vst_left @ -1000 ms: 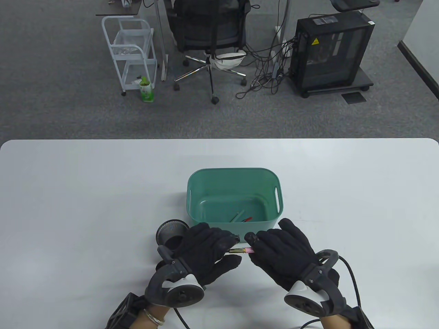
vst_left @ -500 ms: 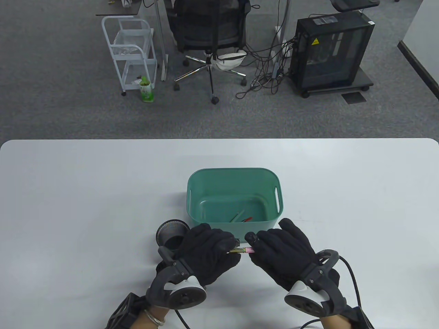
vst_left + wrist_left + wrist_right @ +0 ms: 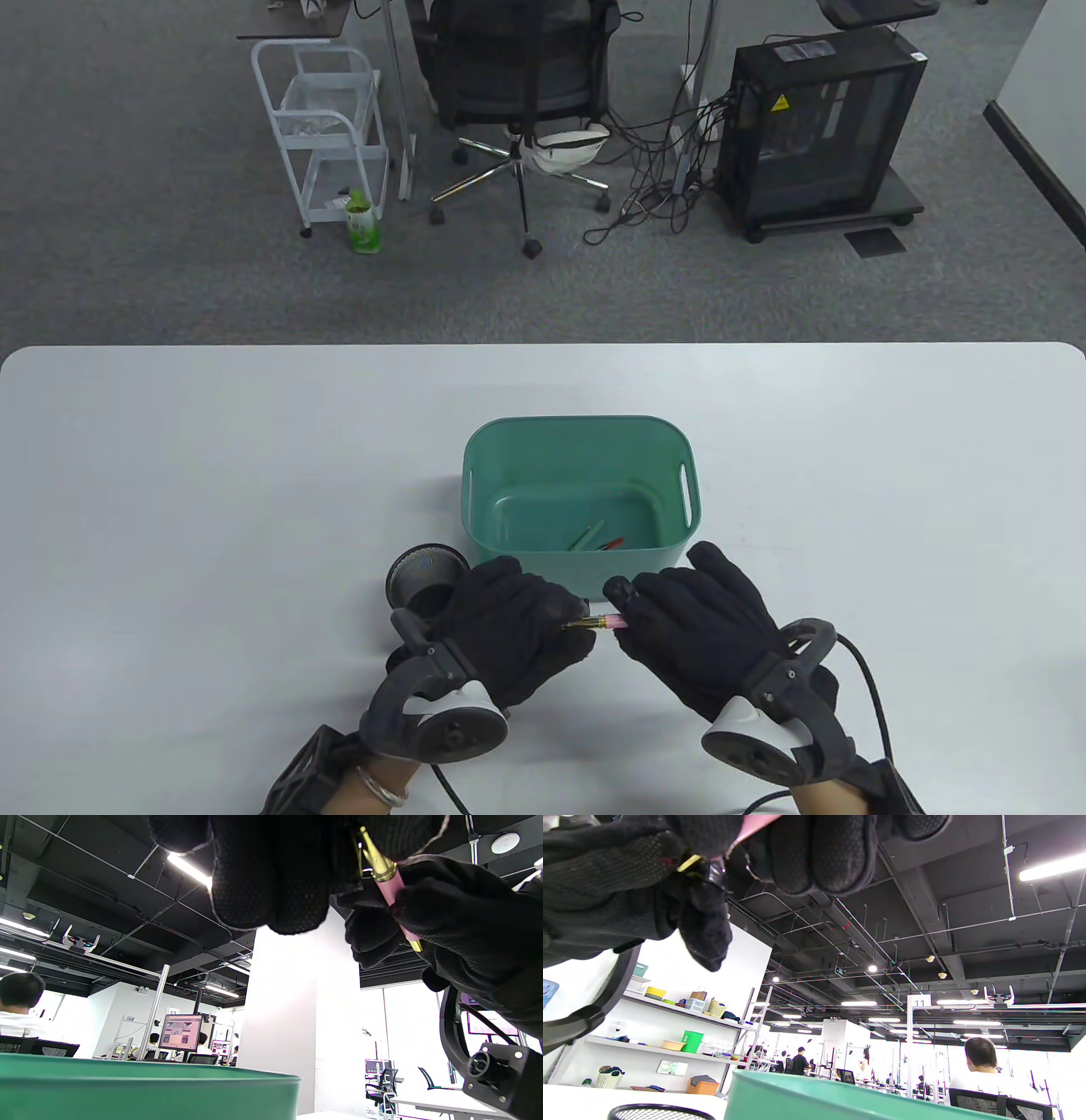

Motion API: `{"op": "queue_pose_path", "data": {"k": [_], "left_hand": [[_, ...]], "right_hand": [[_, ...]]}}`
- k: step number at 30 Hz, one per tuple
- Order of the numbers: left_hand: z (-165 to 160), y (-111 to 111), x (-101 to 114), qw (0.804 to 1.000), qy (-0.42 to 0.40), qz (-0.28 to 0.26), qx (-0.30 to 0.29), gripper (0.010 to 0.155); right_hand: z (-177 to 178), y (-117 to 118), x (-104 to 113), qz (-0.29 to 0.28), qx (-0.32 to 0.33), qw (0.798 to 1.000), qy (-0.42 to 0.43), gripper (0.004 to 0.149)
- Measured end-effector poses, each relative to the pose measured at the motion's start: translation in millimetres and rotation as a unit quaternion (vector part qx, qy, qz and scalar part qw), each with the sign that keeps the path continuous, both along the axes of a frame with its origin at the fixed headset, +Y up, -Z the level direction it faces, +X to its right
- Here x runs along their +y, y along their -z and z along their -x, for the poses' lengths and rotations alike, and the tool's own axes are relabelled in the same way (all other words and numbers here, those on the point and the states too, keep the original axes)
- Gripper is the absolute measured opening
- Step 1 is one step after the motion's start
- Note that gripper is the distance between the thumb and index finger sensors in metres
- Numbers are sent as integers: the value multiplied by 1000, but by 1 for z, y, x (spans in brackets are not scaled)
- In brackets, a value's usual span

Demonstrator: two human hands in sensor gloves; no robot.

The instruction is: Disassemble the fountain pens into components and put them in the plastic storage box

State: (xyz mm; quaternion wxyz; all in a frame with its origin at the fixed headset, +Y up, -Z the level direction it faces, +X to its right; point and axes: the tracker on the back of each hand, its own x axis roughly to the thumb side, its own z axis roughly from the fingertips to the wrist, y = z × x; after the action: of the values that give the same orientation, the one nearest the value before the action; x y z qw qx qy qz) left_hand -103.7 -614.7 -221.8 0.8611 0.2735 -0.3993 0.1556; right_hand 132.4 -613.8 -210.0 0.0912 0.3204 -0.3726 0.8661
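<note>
Pen (image 3: 599,623) lies left-right between your hands, near worktop's front edge, just before green box (image 3: 582,426). Left hand (image 3: 509,628) pinches gold tip end; right hand (image 3: 696,632) curls round pink barrel. Pull apart along that axis; box equally near both.

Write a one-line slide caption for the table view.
Both gloved hands, left hand and right hand, grip a pink pen before the green storage box.

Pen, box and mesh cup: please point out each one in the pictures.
pen (image 3: 607,623), table view, pink barrel between the two hands
box (image 3: 475,475), table view, left wall
mesh cup (image 3: 422,564), table view, rim
</note>
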Motion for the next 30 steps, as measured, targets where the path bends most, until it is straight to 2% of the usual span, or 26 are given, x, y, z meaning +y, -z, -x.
{"op": "queue_pose_path", "data": {"k": [23,30], "left_hand": [[2,1,0,1000,-4,0,5,58],[1,-1,0,1000,-1,-6,4,51]], "right_hand": [[0,0,0,1,0,1000,0,45],[0,1,0,1,-1,1000,0,45]]}}
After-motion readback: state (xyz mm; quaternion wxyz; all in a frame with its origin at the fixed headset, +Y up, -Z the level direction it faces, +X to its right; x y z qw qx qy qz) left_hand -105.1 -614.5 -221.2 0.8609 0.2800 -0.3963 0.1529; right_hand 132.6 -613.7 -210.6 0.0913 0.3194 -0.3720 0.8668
